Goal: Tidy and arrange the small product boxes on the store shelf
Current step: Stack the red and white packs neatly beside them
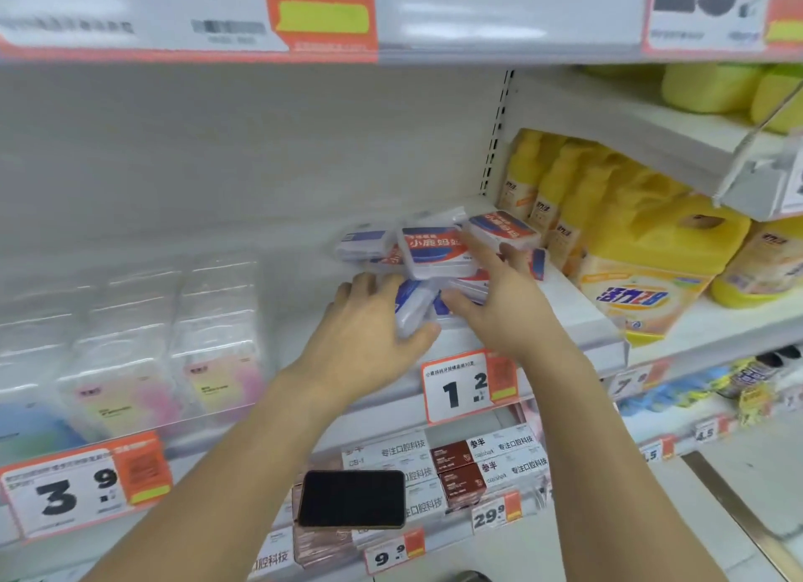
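Note:
A loose heap of small clear plastic boxes with red, white and blue labels (434, 251) lies on the white shelf (578, 316), several tilted at odd angles. My left hand (369, 325) grips one clear box with a blue label (410, 305) at the front of the heap, thumb under it. My right hand (499, 295) reaches into the heap from the right, its fingers spread over the boxes and its thumb against a front box. One box (504, 229) sits tilted at the back right.
Yellow detergent bottles (652, 242) stand right of the heap. Clear packs (130, 342) fill the shelf to the left. A price tag reading 1.2 (460, 386) hangs on the shelf edge. A black phone (352, 499) lies on boxes on the shelf below.

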`<state>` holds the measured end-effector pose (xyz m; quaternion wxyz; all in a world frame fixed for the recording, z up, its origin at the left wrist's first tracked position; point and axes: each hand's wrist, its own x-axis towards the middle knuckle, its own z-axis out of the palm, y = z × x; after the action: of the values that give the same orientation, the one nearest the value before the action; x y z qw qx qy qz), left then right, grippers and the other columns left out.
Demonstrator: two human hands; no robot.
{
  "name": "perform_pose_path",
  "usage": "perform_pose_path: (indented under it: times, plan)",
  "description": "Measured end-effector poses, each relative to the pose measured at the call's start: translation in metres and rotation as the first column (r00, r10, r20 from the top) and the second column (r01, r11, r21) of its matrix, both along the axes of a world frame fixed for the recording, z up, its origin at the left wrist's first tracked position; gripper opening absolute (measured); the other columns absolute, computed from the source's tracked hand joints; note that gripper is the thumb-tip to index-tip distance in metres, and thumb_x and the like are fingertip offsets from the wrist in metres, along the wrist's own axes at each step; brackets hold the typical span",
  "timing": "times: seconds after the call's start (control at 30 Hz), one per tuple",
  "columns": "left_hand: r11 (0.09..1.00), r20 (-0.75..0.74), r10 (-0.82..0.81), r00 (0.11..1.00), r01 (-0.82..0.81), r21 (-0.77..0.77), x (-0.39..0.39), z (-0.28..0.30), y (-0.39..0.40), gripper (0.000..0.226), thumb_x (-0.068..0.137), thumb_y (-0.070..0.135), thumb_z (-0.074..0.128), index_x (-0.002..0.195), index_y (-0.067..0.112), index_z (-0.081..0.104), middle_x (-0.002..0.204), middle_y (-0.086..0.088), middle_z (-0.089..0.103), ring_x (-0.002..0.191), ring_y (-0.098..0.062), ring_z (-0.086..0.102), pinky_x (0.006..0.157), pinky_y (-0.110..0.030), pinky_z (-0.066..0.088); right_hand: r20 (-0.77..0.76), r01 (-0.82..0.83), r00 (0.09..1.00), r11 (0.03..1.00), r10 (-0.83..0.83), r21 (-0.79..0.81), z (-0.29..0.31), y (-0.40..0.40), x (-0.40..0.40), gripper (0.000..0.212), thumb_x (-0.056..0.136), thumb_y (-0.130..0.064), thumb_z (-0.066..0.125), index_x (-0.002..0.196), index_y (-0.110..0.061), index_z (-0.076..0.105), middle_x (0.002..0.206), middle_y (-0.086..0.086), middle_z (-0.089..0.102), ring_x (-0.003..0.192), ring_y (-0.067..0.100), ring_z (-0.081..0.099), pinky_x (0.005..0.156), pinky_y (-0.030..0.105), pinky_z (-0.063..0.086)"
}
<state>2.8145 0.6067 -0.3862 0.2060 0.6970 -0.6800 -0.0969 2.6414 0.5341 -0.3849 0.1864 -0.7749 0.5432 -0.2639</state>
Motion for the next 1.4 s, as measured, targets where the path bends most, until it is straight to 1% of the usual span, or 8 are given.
perform_pose_path:
  times: [0.1,0.2,0.43,0.63,0.87,1.1,1.23,1.4]
  plan:
    - [1.0,0.043,-0.019,0.999,0.019,-0.01,0.004,-0.002,0.0,0.065,0.081,0.05,0.059,0.139,0.027,0.041,0.126,-0.006,0.051,0.111,-0.029,0.048,0.097,-0.04,0.043,0.045,-0.072,0.997,0.997,0.071,0.036,0.0,-0.018,0.006,0.074,0.091,-0.029,0.067,0.154,-0.037,0.027,0.162,0.003,0.027,0.152,0.023,0.014,0.114,0.035,0.028]
    - [0.999,-0.032,-0.001,0.999,0.0,-0.045,0.006,-0.001,0.002,0.064,0.082,0.047,0.063,0.14,0.03,0.043,0.126,-0.002,0.054,0.113,-0.025,0.049,0.097,-0.035,0.043,0.167,-0.116,0.979,0.993,0.114,0.003,0.0,-0.025,0.006,0.073,0.082,-0.025,0.077,0.147,-0.029,0.045,0.15,0.003,0.046,0.144,0.022,0.034,0.115,0.041,0.035]
    - [0.992,-0.234,-0.008,0.972,-0.021,-0.122,-0.002,0.009,0.023,0.054,0.08,0.045,0.069,0.131,0.038,0.052,0.11,0.017,0.052,0.098,-0.001,0.048,0.076,-0.013,0.034,0.277,0.09,0.959,0.989,-0.054,-0.121,0.019,-0.003,-0.027,0.055,0.058,-0.033,0.093,0.108,-0.031,0.071,0.122,-0.008,0.05,0.117,0.017,0.056,0.097,0.034,0.05]
    - [1.0,-0.115,-0.01,0.993,0.012,0.02,-0.011,0.009,0.018,0.075,0.072,0.061,0.059,0.138,0.03,0.039,0.136,0.004,0.042,0.125,-0.019,0.043,0.104,-0.037,0.039,0.294,0.129,0.951,0.988,-0.101,-0.079,0.016,0.018,-0.05,0.053,0.059,-0.021,0.093,0.106,-0.026,0.07,0.126,-0.006,0.043,0.115,0.018,0.054,0.097,0.04,0.053]
    - [0.999,0.046,0.054,0.997,-0.054,0.004,-0.005,0.004,-0.01,0.058,0.08,0.028,0.064,0.132,0.019,0.04,0.133,-0.005,0.043,0.123,-0.029,0.039,0.103,-0.038,0.035,0.216,0.047,0.976,0.998,-0.039,-0.035,0.029,0.028,-0.07,0.056,0.064,-0.001,0.081,0.104,-0.036,0.064,0.135,-0.006,0.042,0.127,0.015,0.049,0.105,0.028,0.041]
    - [0.99,0.114,-0.126,0.985,0.132,-0.05,-0.026,0.014,-0.041,0.095,0.074,0.055,0.07,0.151,0.029,0.019,0.157,-0.001,0.022,0.145,-0.026,0.016,0.117,-0.047,0.021,0.075,0.018,0.997,0.991,-0.028,0.132,0.026,0.027,-0.068,0.059,0.074,-0.027,0.085,0.128,-0.028,0.061,0.154,-0.004,0.038,0.138,0.019,0.043,0.111,0.043,0.04]
    - [0.981,0.107,-0.168,0.98,0.156,0.114,-0.032,0.019,-0.069,0.085,0.077,0.056,0.069,0.148,0.036,0.026,0.158,0.0,0.024,0.147,-0.031,0.012,0.119,-0.046,0.016,0.084,0.125,0.987,0.987,-0.134,0.102,0.028,0.029,-0.07,0.063,0.074,-0.027,0.085,0.131,-0.029,0.058,0.14,0.001,0.049,0.122,0.025,0.056,0.101,0.042,0.048]
    - [0.996,0.143,-0.086,0.986,0.089,-0.009,-0.037,0.017,-0.081,0.072,0.077,0.052,0.07,0.14,0.031,0.042,0.145,-0.001,0.043,0.135,-0.029,0.033,0.111,-0.042,0.027,0.15,0.154,0.974,0.981,-0.171,0.116,0.021,0.035,-0.074,0.051,0.078,-0.024,0.081,0.124,-0.031,0.062,0.117,0.0,0.07,0.094,0.022,0.065,0.089,0.037,0.053]
